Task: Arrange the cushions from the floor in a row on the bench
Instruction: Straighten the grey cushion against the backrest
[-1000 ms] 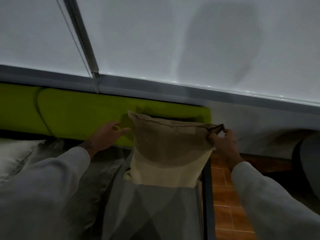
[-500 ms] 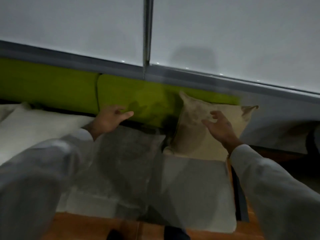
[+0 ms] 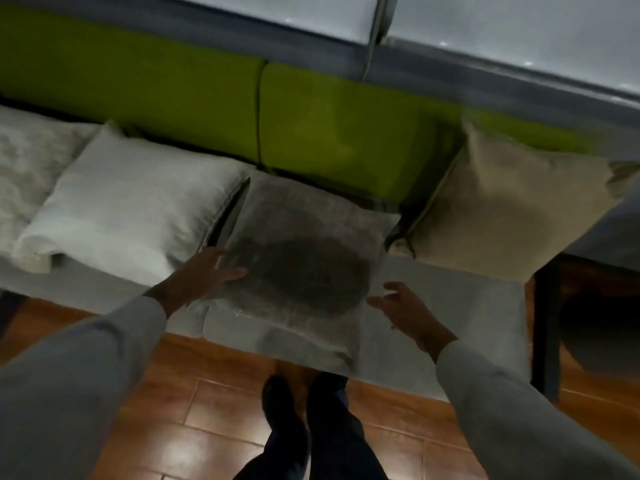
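A grey cushion (image 3: 304, 258) lies flat on the bench seat (image 3: 460, 306), its front edge overhanging a little. My left hand (image 3: 204, 275) rests open against its left side. My right hand (image 3: 412, 317) hovers open just off its right side, not touching. A beige cushion (image 3: 509, 209) leans upright against the green backrest (image 3: 346, 133) at the right end. A white cushion (image 3: 138, 202) lies to the left of the grey one, and a pale mottled cushion (image 3: 24, 157) sits at the far left edge.
A tiled wooden-brown floor (image 3: 194, 431) runs in front of the bench, with my dark shoes (image 3: 311, 407) on it. A dark metal bench leg (image 3: 547, 327) stands at the right. A grey sill and white blind (image 3: 519, 26) lie behind the backrest.
My right hand let go of the beige cushion, which stays leaning at the right end. Both hands moved down and left to the grey cushion as my view dropped toward the floor.
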### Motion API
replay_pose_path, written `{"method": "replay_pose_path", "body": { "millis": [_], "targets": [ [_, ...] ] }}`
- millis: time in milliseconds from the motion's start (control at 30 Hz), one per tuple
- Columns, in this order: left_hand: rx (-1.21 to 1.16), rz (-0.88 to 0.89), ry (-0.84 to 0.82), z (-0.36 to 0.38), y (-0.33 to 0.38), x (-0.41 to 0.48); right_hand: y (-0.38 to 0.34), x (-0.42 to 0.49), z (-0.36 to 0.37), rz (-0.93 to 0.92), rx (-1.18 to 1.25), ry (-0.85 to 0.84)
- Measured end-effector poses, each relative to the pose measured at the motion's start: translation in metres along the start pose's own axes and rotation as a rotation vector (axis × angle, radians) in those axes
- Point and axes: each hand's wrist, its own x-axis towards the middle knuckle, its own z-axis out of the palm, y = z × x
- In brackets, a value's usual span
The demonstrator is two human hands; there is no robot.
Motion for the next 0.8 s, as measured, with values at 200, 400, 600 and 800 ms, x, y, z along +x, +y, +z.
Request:
{"method": "replay_pose_path", "body": {
  "millis": [200,400,600,800],
  "targets": [
    [-0.172,-0.028,-0.066,0.016,-0.052,0.020,0.046,0.020,0.052,0.142,0.140,-0.229],
    [0.055,-0.012,-0.054,0.022,-0.069,0.018,0.063,0.018,0.082,0.092,0.268,-0.177],
    [0.296,0.101,0.128,-0.002,-0.041,0.005,0.038,0.002,0.058,0.016,0.152,0.010],
    [0.282,0.193,0.306,-0.049,0.001,0.011,-0.005,-0.006,0.022,-0.064,0.088,0.120]
  ]
}}
